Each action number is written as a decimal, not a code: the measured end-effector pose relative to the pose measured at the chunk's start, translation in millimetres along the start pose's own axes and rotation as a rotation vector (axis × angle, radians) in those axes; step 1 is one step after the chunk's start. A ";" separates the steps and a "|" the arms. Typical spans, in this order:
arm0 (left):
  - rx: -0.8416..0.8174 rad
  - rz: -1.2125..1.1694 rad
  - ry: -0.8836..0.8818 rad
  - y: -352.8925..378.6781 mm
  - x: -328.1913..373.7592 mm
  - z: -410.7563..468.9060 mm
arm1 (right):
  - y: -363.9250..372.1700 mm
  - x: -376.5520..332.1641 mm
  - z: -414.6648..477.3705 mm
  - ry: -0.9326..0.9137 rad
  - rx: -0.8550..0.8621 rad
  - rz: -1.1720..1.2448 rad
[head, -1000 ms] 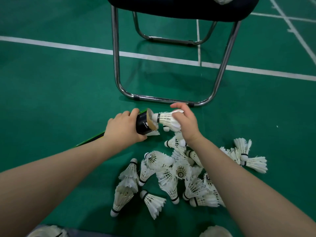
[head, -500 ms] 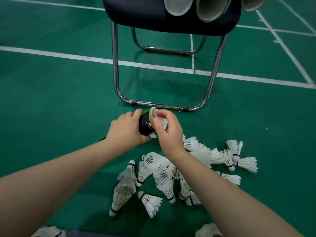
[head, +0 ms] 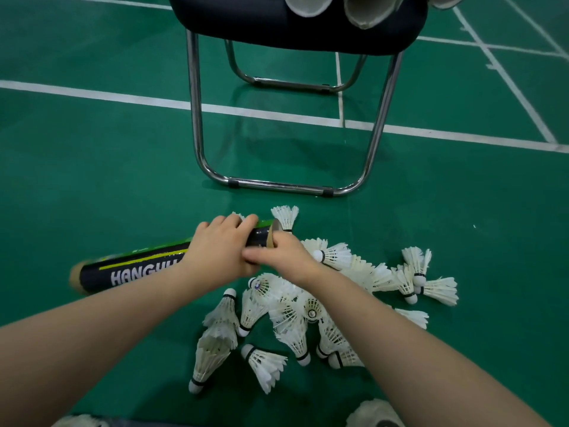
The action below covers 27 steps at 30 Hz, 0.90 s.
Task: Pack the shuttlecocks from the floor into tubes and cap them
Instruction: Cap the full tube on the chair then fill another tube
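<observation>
A long black and green tube (head: 135, 268) lies nearly level just above the green floor, its open mouth pointing right. My left hand (head: 220, 252) grips it close to that mouth. My right hand (head: 281, 252) is pressed against the mouth with its fingers reaching left under the rim; no shuttlecock shows in it. A pile of several white feather shuttlecocks (head: 295, 306) is spread on the floor below and to the right of both hands. One stacked column of shuttlecocks (head: 212, 349) lies at the pile's left edge.
A black padded chair (head: 277, 23) on a chrome tube frame (head: 277, 186) stands right behind the hands. Open tube ends (head: 366, 10) rest on its seat. White court lines (head: 92, 94) cross the floor. More shuttlecocks (head: 372, 414) peek in at the bottom edge.
My right hand pushed a shuttlecock into the tube's mouth and now rests against the rim. The tube has tipped flatter, so its full length shows at the left.
</observation>
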<state>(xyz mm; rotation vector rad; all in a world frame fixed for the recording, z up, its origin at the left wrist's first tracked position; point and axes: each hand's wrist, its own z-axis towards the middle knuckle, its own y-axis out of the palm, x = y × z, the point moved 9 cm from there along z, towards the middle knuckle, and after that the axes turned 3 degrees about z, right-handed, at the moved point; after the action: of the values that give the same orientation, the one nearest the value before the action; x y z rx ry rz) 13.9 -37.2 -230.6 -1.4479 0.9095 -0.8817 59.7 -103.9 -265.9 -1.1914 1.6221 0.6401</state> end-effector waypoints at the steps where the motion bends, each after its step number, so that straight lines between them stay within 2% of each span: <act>1: 0.010 -0.032 -0.036 -0.8 -4.6 3.5 | -13.4 -2.4 -0.7 -0.056 0.149 0.126; 3: 0.008 -0.079 -0.094 0.4 -12.0 11.0 | -44.4 -0.7 -9.2 -0.122 0.434 0.271; 4: 0.006 -0.085 -0.108 2.2 -13.5 14.2 | -58.3 6.0 -12.3 -0.113 0.541 0.255; 7: -0.009 -0.080 -0.115 9.1 -13.5 20.7 | -93.0 38.6 -12.7 0.008 0.651 -0.022; 9: -0.018 -0.072 -0.108 14.6 -11.7 23.8 | -117.2 66.5 -12.8 0.125 0.629 -0.353; 11: -0.023 -0.071 -0.103 20.2 -9.6 26.9 | -134.9 97.1 -10.5 0.281 0.524 -0.705; 12: -0.026 -0.068 -0.099 22.6 -8.7 28.7 | -139.9 109.3 -8.8 0.340 0.467 -0.806; 21: -0.037 -0.065 -0.103 31.9 -4.6 40.1 | -134.8 124.0 23.2 0.349 0.211 -1.039; 24: -0.051 -0.054 -0.099 36.2 -2.0 38.1 | -137.3 118.6 29.4 0.339 0.234 -1.092; 27: -0.058 -0.061 -0.095 38.6 -0.8 38.0 | -136.3 107.9 32.7 0.244 0.297 -1.073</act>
<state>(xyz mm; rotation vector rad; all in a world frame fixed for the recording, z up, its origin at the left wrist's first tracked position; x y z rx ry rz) 46.1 -22.5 -271.5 -1.5611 0.8298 -0.8304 194.1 -171.0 -359.3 -1.6976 0.9690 -0.4246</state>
